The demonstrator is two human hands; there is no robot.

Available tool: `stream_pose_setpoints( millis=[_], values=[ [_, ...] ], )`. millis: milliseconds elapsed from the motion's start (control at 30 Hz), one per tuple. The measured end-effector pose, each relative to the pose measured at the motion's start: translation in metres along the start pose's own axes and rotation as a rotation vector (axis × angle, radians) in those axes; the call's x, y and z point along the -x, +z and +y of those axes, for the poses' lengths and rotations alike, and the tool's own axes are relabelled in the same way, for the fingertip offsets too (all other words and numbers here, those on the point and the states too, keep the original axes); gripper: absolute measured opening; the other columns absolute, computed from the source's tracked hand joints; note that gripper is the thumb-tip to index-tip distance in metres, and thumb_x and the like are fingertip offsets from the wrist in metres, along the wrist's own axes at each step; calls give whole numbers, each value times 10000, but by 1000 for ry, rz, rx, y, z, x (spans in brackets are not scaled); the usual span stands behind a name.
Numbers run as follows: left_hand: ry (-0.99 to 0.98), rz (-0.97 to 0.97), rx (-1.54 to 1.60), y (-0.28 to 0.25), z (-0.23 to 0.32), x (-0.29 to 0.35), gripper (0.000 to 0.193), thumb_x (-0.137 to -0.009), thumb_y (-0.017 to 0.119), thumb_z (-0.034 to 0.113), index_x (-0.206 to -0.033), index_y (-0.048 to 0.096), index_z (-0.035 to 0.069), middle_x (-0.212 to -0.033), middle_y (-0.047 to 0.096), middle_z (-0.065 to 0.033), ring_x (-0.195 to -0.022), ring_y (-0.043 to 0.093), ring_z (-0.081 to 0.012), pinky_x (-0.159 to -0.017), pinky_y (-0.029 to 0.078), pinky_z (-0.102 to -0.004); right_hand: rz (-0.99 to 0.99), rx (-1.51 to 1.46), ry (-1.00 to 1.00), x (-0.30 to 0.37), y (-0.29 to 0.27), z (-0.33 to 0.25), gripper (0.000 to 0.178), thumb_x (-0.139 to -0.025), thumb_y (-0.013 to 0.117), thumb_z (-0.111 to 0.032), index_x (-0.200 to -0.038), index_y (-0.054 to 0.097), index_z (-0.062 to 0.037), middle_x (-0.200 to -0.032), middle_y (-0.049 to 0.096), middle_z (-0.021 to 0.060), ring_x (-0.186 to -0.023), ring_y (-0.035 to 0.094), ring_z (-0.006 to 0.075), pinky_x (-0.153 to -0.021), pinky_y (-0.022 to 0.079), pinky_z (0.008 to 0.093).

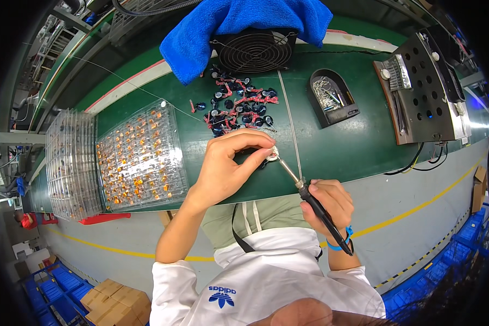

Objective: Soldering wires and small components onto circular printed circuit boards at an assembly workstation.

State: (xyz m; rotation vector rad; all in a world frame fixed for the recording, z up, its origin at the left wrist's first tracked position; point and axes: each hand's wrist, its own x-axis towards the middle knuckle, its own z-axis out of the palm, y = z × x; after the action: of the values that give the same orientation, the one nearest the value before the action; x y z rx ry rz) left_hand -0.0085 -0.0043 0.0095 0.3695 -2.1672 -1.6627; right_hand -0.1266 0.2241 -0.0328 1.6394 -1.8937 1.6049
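By the near edge of the worktop (353, 146), the left hand (223, 167) pinches a small pale part (273, 154) in its grip, seemingly to steady it, while the right hand's (332, 202) grip wraps the soldering iron (320, 212), apparently to control its tip.

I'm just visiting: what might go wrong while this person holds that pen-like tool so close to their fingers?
The left hand pinches a small pale part right by the tip of the soldering iron in the right hand; if the tip is hot, a slip might burn those fingers. The loose pile of dark round parts lies just beyond the left hand and might get knocked about. The blue towel draped over the fan could slip and block its airflow.
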Motion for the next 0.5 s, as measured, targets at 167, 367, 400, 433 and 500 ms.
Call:
stream_pose_setpoints(
  millis=[167, 367, 400, 433, 500],
  values=[
    [-2, -2, 5, 0, 0, 0, 129, -928, 717, -72, -1054, 738, -59, -1122, 742, -143, -1053, 714, -197, -929, 586, -312, 36, 5, 14, 3, 0, 1, 322, -911, 803, -217, -1044, 681, 50, -777, 694, 155, -723, 714, 336, -682, 613, 413],
    [-51, 9, 70, 2, 4, 2, 223, -943, 698, -81, -1165, 698, -61, -1148, 741, -148, -1079, 721, -202, -989, 590, -333, 40, -13, 29, 3, -1, 0, 321, -915, 801, -222, -1042, 684, 49, -772, 694, 154, -725, 717, 336, -677, 607, 402],
    [-51, 9, 70, 2, 4, 2, 223, -943, 698, -81, -1165, 698, -61, -1148, 741, -148, -1079, 721, -202, -989, 590, -333, 40, -12, 29, 3, -1, 0, 321, -915, 801, -222, -1042, 684, 49, -772, 694, 154, -725, 717, 336, -677, 607, 402],
    [-46, 4, 77, 2, 4, 2, 238, -944, 695, -85, -1181, 690, -64, -1156, 740, -148, -1084, 722, -203, -995, 590, -336, 36, -10, 25, 3, -1, 0, 315, -913, 801, -217, -1038, 686, 49, -772, 694, 154, -722, 716, 335, -679, 608, 403],
    [-39, -1, 83, 2, 4, 2, 254, -945, 692, -88, -1197, 682, -66, -1165, 740, -148, -1089, 723, -205, -1002, 589, -340, 33, -8, 21, 3, -1, 0, 309, -911, 800, -211, -1035, 688, 49, -773, 694, 153, -719, 715, 334, -681, 609, 404]
  ],
)
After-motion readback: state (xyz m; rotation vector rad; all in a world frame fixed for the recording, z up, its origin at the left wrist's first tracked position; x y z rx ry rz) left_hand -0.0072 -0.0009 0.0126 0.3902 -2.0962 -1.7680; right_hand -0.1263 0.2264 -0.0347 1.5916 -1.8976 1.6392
